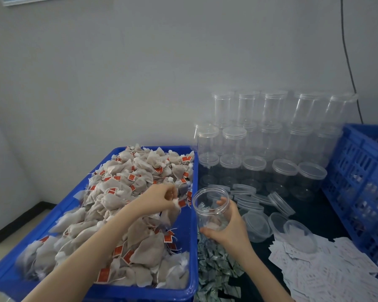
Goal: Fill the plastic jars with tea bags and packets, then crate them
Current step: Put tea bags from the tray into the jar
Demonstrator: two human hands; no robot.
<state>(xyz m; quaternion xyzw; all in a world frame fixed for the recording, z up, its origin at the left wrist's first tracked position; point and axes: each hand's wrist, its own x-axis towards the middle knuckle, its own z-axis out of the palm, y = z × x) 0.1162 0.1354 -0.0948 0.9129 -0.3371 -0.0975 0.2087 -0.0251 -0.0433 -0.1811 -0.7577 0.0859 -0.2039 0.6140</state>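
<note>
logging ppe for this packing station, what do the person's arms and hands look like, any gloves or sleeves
Both arms are bare as far as the picture shows, with no sleeve in view. The left hand and the right hand wear no gloves. No watch, bracelet or ring shows on either wrist or on the fingers in view. The picture is slightly blurred, so small items such as a thin ring cannot be ruled out.

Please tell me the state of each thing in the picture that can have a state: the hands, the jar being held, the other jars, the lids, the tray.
left hand: pinches tea bags above the tray.
right hand: grips the held jar.
held jar: lid off, tilted, a little content inside.
blue tray: heaped with tea bags.
stacked jars: lids on, empty.
loose lids: off, lying on the table.
blue crate: partly filled with jars.
</note>
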